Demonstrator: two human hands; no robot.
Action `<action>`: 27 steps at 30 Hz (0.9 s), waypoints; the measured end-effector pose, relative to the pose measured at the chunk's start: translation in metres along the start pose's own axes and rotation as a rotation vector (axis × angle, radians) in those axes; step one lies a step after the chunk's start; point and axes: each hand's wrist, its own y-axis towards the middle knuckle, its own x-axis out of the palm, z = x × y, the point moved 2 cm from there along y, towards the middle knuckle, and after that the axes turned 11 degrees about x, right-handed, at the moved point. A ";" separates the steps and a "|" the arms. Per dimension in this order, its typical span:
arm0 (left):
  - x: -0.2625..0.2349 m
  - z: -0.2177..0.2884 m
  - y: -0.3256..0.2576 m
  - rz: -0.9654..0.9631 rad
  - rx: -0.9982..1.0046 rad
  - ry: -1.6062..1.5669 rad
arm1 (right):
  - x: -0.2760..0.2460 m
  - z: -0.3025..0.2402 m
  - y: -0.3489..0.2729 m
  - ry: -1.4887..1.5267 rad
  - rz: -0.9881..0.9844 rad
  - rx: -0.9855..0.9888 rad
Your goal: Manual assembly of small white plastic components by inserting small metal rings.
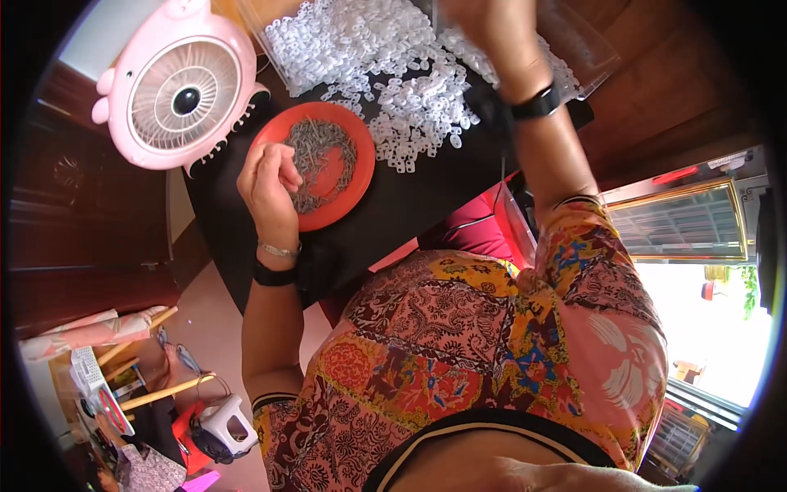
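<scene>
"What is on the black table (385,221)?"

"A round red plate (348,176), smooth and flat. It holds a pile of thin grey metal pins (316,156), like little wires. Next to it lies a big heap of small white plastic rings (393,74)."

"Where is the left hand (269,187)?"

"At the plate's left edge. Its fingers curl together just beside the pins. I cannot tell if they pinch one."

"And the right hand (492,29)?"

"Up over the white rings. Its fingers are cut off at the top, so I cannot tell."

"What is that pink thing?"

"A round fan (176,86) with small ears."
</scene>
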 end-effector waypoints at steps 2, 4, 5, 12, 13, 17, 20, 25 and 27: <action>0.001 -0.005 0.004 0.004 -0.005 -0.017 | -0.013 0.025 0.016 -0.278 0.290 -0.193; -0.001 -0.010 0.007 0.014 -0.010 -0.067 | -0.009 0.039 0.015 -0.298 0.333 -0.279; -0.002 -0.010 0.008 0.029 -0.013 -0.066 | -0.004 0.037 0.009 -0.261 0.207 -0.277; -0.010 -0.021 0.015 0.058 -0.055 -0.046 | 0.090 0.089 -0.052 -0.104 -0.621 -0.198; -0.011 -0.022 0.016 0.058 -0.067 -0.038 | 0.098 0.091 -0.057 -0.124 -0.651 -0.198; -0.014 -0.026 0.018 0.081 -0.084 -0.041 | 0.133 0.104 -0.061 -0.170 -0.777 -0.133; -0.015 -0.025 0.017 0.086 -0.093 -0.044 | 0.147 0.092 -0.066 -0.170 -0.848 -0.114; -0.014 -0.023 0.015 0.055 -0.089 -0.051 | 0.166 0.084 -0.069 -0.321 -0.875 -0.159; -0.015 -0.022 0.015 0.061 -0.102 -0.040 | 0.170 0.086 -0.068 -0.250 -0.888 -0.136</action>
